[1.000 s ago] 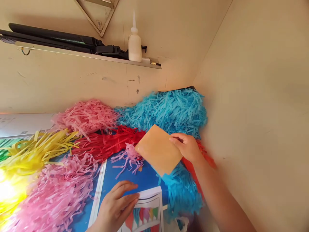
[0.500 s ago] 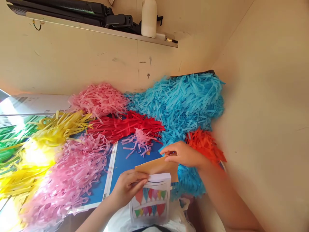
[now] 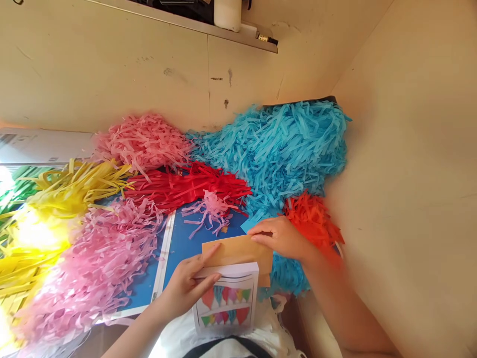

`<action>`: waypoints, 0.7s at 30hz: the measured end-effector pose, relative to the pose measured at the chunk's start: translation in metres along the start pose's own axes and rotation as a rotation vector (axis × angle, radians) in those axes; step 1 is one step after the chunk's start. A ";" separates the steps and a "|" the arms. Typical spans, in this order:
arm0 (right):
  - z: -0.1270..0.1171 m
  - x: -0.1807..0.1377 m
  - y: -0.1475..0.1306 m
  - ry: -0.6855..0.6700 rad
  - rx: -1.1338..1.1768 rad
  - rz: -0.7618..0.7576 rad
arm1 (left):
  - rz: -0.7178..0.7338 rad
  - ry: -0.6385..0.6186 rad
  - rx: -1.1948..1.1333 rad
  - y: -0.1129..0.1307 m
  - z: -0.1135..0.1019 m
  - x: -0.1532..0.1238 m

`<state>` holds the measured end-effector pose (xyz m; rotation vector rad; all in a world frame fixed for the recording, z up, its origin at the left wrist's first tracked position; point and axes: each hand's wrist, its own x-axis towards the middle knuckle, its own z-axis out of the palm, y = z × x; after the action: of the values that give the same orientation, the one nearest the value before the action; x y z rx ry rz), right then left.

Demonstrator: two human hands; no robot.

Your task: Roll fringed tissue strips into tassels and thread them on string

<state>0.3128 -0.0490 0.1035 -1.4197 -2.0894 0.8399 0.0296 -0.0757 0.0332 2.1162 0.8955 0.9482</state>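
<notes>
Our left hand (image 3: 186, 288) grips the printed bunting sheets (image 3: 227, 298), steadying them; our right hand (image 3: 283, 238) pinches the brown card (image 3: 233, 251) by its top edge, seemingly to square it behind them, over the blue sheet (image 3: 182, 248) amid shredded tissue (image 3: 283, 149).

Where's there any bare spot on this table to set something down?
One bare patch: the blue sheet between the pale pink heap, the red strips, the brown card and the printed pack. A pink tuft cuts into its top. Elsewhere crowded: blue heap, orange heap, yellow strips.
</notes>
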 end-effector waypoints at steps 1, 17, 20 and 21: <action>0.003 -0.001 0.002 0.031 -0.028 -0.044 | -0.003 -0.003 -0.009 -0.001 0.000 0.000; 0.012 -0.038 0.018 0.370 0.090 -0.128 | -0.038 -0.025 -0.054 -0.001 -0.003 0.000; 0.008 -0.034 0.016 0.335 -0.009 -0.035 | -0.043 -0.030 -0.049 0.000 -0.003 0.000; 0.007 -0.031 0.015 0.297 -0.074 -0.046 | -0.045 -0.031 -0.050 0.001 -0.002 0.001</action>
<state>0.3288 -0.0758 0.0860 -1.4312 -1.9332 0.5026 0.0282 -0.0750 0.0351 2.0544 0.8910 0.9040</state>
